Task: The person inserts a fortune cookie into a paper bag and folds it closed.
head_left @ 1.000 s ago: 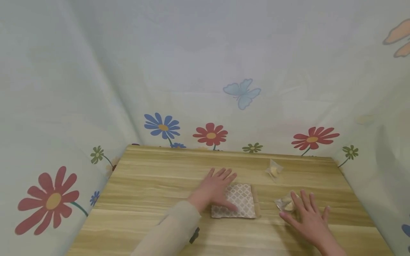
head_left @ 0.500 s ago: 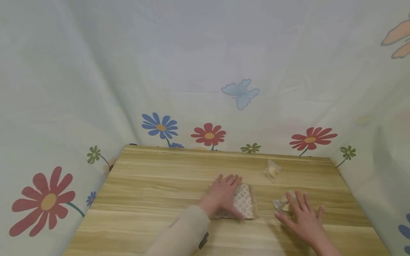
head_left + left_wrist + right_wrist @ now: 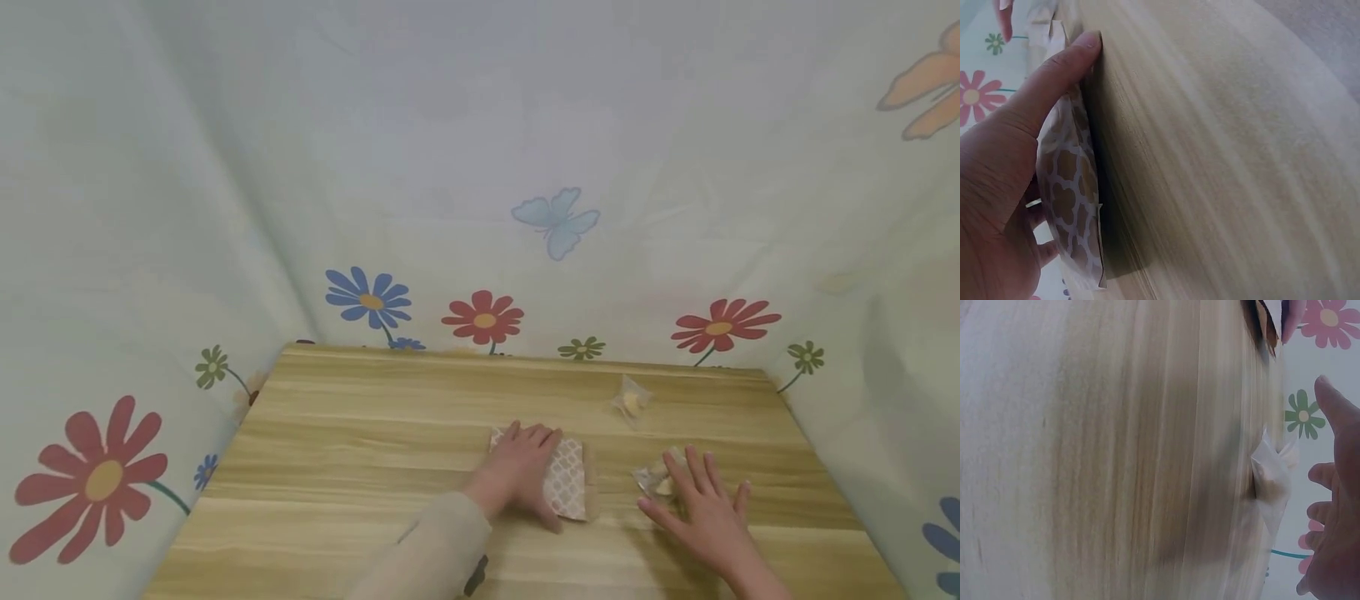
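Observation:
A flat paper bag (image 3: 567, 482) with a tan and white lattice pattern lies on the wooden table, and my left hand (image 3: 517, 471) spans it from above. In the left wrist view the thumb (image 3: 1063, 75) lies along one edge of the bag (image 3: 1072, 194), with the other fingers on its opposite side; the hand grips it. My right hand (image 3: 708, 508) is spread, fingers apart, over a small clear packet (image 3: 660, 482) with something pale inside. The right wrist view shows a gap between that hand (image 3: 1338, 487) and the packet (image 3: 1270, 478).
Another clear packet (image 3: 632, 402) with pale yellowish contents lies farther back on the table (image 3: 375, 400). A white cloth printed with flowers and butterflies (image 3: 555, 223) hangs behind the table and along both sides.
My left hand has shifted right and toward me over the bag, its fingers drawing in to grip it. The right hand stays nearly still over the packet. The head view has turned slightly.

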Action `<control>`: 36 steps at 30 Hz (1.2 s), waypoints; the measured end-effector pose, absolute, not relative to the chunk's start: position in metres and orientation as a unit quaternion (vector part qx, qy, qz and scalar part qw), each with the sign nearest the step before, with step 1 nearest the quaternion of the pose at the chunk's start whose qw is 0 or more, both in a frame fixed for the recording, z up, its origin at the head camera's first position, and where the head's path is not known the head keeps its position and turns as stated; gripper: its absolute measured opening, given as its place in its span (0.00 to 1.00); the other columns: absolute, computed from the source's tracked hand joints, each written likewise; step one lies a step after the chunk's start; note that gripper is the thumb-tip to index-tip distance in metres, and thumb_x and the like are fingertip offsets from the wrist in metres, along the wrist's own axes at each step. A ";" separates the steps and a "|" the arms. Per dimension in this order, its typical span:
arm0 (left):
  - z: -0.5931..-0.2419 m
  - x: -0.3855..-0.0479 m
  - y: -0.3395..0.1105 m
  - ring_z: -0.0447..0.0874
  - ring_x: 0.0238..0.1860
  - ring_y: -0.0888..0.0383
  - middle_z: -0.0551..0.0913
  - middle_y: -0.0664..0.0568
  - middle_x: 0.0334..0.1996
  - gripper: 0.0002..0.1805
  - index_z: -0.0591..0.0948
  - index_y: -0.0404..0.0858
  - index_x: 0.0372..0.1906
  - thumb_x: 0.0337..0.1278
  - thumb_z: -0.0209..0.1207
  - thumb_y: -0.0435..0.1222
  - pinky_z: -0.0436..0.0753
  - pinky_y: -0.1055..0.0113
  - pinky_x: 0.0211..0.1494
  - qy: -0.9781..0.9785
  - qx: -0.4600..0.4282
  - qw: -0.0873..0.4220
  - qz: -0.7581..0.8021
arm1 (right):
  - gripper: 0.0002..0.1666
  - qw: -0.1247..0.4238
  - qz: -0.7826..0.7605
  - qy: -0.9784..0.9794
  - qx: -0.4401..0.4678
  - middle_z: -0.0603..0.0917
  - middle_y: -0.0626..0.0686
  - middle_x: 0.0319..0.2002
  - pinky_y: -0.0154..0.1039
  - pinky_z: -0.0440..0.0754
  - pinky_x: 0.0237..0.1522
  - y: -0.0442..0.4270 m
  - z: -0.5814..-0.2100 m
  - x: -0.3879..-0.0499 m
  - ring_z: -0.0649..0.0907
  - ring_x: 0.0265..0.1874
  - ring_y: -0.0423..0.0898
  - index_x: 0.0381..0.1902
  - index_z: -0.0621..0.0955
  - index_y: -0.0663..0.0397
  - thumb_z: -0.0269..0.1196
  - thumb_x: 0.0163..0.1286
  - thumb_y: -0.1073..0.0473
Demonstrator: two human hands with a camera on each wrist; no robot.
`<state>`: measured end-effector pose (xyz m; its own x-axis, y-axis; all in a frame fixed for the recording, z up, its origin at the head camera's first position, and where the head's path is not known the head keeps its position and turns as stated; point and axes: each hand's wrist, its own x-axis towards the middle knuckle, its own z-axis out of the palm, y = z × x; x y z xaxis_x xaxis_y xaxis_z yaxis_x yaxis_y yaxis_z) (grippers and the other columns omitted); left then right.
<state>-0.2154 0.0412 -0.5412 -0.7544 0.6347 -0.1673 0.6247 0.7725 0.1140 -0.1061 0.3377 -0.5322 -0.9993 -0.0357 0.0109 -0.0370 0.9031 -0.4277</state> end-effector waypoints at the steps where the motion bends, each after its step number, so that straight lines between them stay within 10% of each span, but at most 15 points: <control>1: -0.541 -0.215 0.041 0.59 0.83 0.53 0.62 0.51 0.83 0.79 0.57 0.43 0.86 0.28 0.77 0.76 0.53 0.47 0.86 0.936 0.336 0.098 0.026 | 0.56 0.002 0.219 -0.976 0.019 0.50 0.73 0.83 0.87 0.25 0.67 0.337 -0.532 -0.107 0.45 0.82 0.74 0.84 0.63 0.56 0.66 0.72 0.29; 36: -0.542 -0.206 0.002 0.69 0.75 0.52 0.70 0.50 0.75 0.69 0.58 0.45 0.86 0.37 0.79 0.61 0.61 0.47 0.84 0.920 0.348 0.045 0.174 | 0.45 0.029 0.239 -0.968 0.072 0.67 0.82 0.72 0.80 0.67 0.67 0.351 -0.506 -0.190 0.69 0.69 0.81 0.76 0.65 0.77 0.62 0.81 0.44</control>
<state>-0.2060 0.0016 -0.5421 -0.7535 0.6563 0.0378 0.6248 0.6971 0.3518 -0.1902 0.3507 -0.5057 -0.9880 -0.1251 0.0909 -0.1530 0.8750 -0.4593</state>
